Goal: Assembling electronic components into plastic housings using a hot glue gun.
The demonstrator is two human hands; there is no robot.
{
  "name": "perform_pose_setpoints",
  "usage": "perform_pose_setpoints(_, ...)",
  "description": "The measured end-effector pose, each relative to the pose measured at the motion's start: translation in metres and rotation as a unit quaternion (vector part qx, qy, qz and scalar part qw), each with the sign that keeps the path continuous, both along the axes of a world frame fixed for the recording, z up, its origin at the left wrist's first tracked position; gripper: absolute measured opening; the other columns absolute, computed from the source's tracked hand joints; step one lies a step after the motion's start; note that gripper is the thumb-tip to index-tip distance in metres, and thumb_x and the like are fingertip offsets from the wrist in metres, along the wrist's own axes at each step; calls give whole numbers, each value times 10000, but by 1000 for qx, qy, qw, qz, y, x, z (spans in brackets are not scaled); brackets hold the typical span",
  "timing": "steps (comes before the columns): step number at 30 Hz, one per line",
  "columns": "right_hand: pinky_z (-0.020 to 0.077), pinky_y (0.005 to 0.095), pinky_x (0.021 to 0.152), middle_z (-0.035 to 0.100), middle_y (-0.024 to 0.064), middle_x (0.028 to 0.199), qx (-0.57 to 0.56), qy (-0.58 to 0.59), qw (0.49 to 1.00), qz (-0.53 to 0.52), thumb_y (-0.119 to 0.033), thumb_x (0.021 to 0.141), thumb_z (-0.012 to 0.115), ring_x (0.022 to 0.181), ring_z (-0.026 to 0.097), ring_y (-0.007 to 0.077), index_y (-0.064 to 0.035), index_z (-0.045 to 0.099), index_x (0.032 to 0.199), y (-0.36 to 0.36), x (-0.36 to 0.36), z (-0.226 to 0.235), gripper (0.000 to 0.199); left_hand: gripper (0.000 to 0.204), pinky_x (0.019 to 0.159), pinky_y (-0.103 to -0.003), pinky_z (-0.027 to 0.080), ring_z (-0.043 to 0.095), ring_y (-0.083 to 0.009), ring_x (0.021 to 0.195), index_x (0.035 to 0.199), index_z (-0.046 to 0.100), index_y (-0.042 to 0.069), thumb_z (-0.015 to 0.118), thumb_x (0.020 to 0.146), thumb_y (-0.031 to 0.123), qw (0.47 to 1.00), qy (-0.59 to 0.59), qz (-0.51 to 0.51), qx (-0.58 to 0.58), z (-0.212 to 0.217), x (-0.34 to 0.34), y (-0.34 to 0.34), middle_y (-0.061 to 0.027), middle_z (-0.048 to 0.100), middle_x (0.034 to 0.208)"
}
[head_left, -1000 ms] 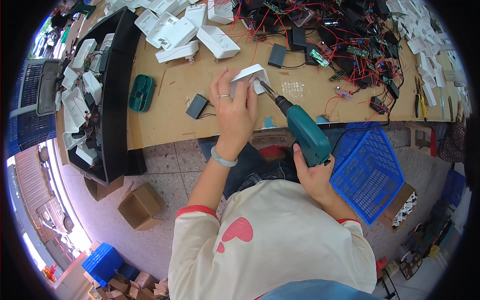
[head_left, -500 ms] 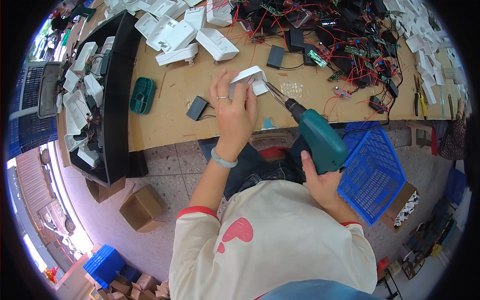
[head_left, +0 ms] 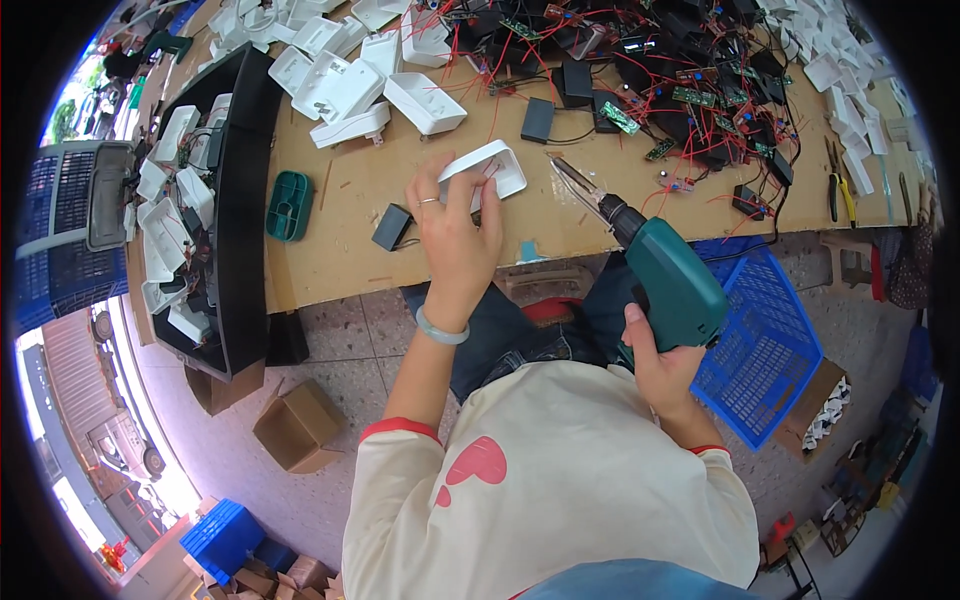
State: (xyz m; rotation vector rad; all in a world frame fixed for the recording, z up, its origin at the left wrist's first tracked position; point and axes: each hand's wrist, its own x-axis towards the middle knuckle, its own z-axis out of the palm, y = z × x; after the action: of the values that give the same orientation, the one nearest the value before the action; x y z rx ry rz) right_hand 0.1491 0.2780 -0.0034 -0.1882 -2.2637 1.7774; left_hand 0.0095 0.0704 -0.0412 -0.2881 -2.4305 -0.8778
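Observation:
My left hand [head_left: 458, 215] grips a white plastic housing [head_left: 510, 172] by its left side, above the table's front part. Thin red wire shows inside the housing. In my right hand [head_left: 660, 365] is a green power screwdriver [head_left: 675, 280], held by its handle. Its long metal tip points up and left, apart from the housing, over the tabletop. A small black box [head_left: 392, 228] with a short cable lies left of my left hand. A green compartment tray [head_left: 289, 205] rests farther left.
A black bin [head_left: 240, 190] of white housings stands at the left. White housings [head_left: 340, 85] lie at the back, beside a heap of black boxes, circuit boards and red wires [head_left: 690, 95]. Pliers [head_left: 846, 198] lie at the right; a blue crate [head_left: 765, 340] stands below the table edge.
The screwdriver has moved right, and its tip has come out of the white housing. My left hand and the housing have shifted slightly left.

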Motion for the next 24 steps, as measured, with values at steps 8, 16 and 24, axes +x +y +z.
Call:
perform_pose_setpoints(8,422,234,541,567,24,673,-19,-49,996,-70,10,935,631,570,522,85,60,596,1203,-1,6,8,275,112,866,-384,476,611,-284,969,902,659,10,736,824,33,992,21,43,120,50,-14,-52,-158,626,988)
perform_pose_setpoints(16,412,231,551,547,21,661,-32,-48,996,-66,-23,959,609,577,500,78,71,592,1207,10,2,9,266,142,613,-213,439,580,-77,695,897,703,18,743,892,155,912,161,148,346,157,-104,-269,-18,661,809)
perform_pose_setpoints(24,407,232,534,545,20,648,-51,-43,993,-95,-11,951,613,550,501,84,71,595,1184,6,-3,10,248,354,817,-487,486,648,-401,886,830,729,-3,671,823,346,870,199,432,-127,138,-212,-355,-231,707,854)
